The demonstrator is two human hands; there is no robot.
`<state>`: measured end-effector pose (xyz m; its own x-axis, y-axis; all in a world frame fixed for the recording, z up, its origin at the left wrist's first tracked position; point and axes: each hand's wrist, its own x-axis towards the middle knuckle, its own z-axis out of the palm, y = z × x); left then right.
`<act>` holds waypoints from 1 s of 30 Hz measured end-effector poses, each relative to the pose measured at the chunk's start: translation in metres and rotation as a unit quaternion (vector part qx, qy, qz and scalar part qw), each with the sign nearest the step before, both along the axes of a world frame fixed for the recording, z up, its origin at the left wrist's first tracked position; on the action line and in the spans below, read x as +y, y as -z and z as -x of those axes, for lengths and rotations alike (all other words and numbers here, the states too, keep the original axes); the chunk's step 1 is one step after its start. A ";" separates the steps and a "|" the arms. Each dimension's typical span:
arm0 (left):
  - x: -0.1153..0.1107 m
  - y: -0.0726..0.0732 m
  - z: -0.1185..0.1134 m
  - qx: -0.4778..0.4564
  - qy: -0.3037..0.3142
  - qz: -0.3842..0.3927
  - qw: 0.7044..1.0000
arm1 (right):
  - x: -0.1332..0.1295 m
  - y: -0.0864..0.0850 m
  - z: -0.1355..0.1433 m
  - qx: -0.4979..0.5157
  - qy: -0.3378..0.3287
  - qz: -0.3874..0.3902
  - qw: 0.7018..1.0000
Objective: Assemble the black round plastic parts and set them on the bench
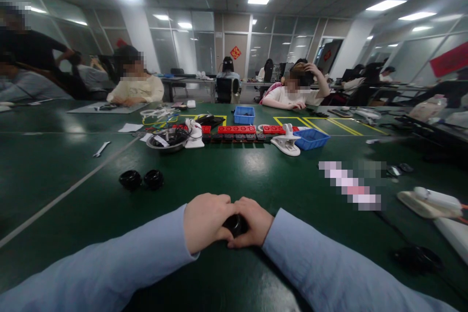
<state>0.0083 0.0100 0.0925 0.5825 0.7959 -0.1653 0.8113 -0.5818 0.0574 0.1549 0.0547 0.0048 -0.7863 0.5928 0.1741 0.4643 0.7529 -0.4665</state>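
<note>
Close in front of me, both hands are wrapped round one glossy black rounded piece. My left hand covers its left side and my right hand its right, with the thumbs meeting at the near edge. Most of the piece is hidden by my fingers, so its exact kind does not show. To the left on the green table sit two similar glossy black round pieces, one beside the other.
Further back are a metal bowl of black cables, red power strips, white clip bases and blue baskets. A wrench lies at left. At right are a dark object and a white device. People sit opposite.
</note>
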 end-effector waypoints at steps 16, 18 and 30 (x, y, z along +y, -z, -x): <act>-0.009 0.010 -0.009 0.032 -0.122 -0.093 0.988 | 0.000 -0.002 0.002 -0.046 0.015 -0.027 0.998; -0.008 0.007 -0.008 0.022 -0.121 -0.097 0.988 | 0.000 -0.001 0.001 -0.040 0.015 -0.023 0.999; 0.006 0.000 0.011 -0.084 0.099 0.050 0.990 | 0.000 -0.003 0.000 -0.003 -0.001 0.017 1.000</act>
